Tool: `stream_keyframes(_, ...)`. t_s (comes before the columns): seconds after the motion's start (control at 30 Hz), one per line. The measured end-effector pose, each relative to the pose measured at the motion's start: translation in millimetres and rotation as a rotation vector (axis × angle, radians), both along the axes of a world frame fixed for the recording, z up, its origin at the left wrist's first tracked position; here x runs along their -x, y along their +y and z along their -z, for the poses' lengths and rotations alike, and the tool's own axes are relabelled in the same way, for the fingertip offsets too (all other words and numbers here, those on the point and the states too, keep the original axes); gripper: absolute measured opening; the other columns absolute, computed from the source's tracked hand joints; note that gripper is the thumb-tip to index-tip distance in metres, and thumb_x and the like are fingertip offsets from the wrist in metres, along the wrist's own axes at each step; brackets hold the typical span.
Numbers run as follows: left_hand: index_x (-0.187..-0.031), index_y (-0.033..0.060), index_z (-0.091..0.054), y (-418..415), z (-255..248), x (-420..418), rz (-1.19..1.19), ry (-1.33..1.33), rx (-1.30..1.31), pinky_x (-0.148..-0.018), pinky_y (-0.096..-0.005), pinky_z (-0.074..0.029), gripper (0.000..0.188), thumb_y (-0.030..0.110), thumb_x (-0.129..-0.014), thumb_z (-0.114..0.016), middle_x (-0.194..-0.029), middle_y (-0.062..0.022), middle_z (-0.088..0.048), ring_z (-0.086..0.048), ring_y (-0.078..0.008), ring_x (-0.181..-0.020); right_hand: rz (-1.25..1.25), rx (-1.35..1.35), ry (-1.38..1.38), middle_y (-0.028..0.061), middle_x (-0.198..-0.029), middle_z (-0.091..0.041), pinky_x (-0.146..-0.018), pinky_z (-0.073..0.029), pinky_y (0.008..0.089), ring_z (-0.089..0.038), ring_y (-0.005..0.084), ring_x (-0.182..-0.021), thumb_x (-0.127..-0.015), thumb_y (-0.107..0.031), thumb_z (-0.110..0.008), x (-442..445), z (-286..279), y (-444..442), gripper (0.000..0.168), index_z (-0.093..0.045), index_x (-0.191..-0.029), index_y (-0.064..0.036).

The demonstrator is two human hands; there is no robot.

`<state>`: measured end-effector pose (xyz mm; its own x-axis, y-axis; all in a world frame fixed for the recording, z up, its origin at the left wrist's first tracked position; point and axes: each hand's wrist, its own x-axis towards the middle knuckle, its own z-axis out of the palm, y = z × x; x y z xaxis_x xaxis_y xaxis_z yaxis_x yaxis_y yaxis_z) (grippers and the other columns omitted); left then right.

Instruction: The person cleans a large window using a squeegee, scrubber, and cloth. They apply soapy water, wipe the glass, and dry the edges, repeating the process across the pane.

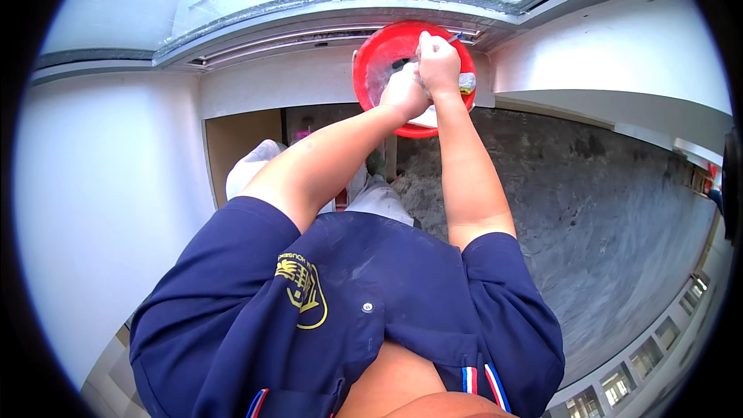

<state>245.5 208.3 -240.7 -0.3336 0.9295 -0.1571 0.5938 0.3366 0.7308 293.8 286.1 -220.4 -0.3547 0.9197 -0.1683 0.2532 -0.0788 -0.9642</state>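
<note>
A red plastic bucket [367,64] stands against the wall below the window, with cloudy water inside. Over its opening my left hand [403,93] and my right hand [440,64] are closed into fists, pressed close together. Both grip what looks like a wet greyish cloth [428,92], mostly hidden by the fingers. Low in the bucket lies a white item [426,118], partly covered by my wrists. A small dark object [400,62] shows beside my left hand. By the right rim are a blue-tipped tool [455,38] and a white-and-yellow item [467,82], both unclear.
A window frame with a sliding track [278,49] runs along the far side, above a pale ledge wall [278,84]. White wall panels [110,186] flank the left. A dark, stained surface [580,203] extends to the right. Below my arms, light grey trousers [380,200] show.
</note>
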Motion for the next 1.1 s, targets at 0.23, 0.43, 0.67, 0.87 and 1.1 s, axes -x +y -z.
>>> stream_keyframes(0.23, -0.094, 0.0007, -0.061, -10.0, -57.9, 45.4, 0.067, -0.666, 0.208, -0.073, -0.0338, -0.052, 0.035, 0.010, -0.065, -0.078, -0.089, -0.0097, -0.064, -0.062, -0.0168, -0.079, -0.160, 0.309, 0.472, 0.0158, -0.097, -0.064, -0.081, -0.052, 0.0358, -0.064, 0.0233, -0.089, -0.102, -0.035, -0.032, -29.2, -4.9, 9.5, 0.041, -0.054, -0.108, -0.001)
stream_keyframes(0.43, -0.129, 0.0029, -0.043, -49.3, -73.0, 90.6, -0.363, -1.428, -0.315, -0.096, -0.0345, -0.044, 0.052, 0.017, -0.086, -0.068, -0.119, -0.0091, -0.057, -0.055, -0.0193, -0.111, -0.059, 0.473, 0.730, 0.0144, -0.118, -0.058, -0.093, -0.045, 0.0519, -0.056, 0.0300, -0.110, -0.098, -0.052, -0.028, -69.6, -65.4, 16.8, 0.054, -0.044, -0.131, -0.012)
stream_keyframes(0.67, -0.123, 0.0181, -0.046, -76.2, -94.4, 146.4, -0.682, -1.231, -0.426, -0.088, -0.0402, -0.038, 0.030, 0.033, -0.097, -0.048, -0.116, 0.0002, -0.056, -0.053, -0.0164, -0.102, -0.093, 0.436, 1.009, 0.0040, -0.063, -0.046, -0.078, -0.047, 0.0420, -0.052, 0.0208, -0.065, -0.101, -0.044, -0.030, -68.6, -107.8, 13.7, 0.045, -0.052, -0.104, -0.005)
stream_keyframes(0.87, -0.129, 0.0120, -0.043, -87.8, -170.6, 171.7, -0.346, -1.598, -0.717, -0.103, -0.0472, -0.038, 0.036, 0.031, -0.103, -0.027, -0.126, -0.0091, -0.052, -0.049, -0.0267, -0.117, -0.627, 0.522, 0.640, 0.0049, -0.079, -0.056, -0.072, -0.052, 0.0329, -0.058, 0.0149, -0.067, -0.097, -0.045, -0.042, -42.7, -126.8, -15.3, 0.048, -0.051, -0.115, -0.002)
stream_keyframes(1.1, -0.119, 0.0003, -0.051, -87.1, -239.5, 155.9, -0.210, -1.397, -0.597, -0.093, -0.0350, -0.047, 0.034, 0.027, -0.098, -0.049, -0.113, -0.0106, -0.060, -0.058, -0.0199, -0.105, -0.783, 0.044, 0.326, 0.0138, -0.127, -0.051, -0.095, -0.043, 0.0317, -0.052, 0.0197, -0.113, -0.081, -0.031, -0.074, 27.2, -186.5, -49.4, 0.079, -0.032, -0.139, 0.001)
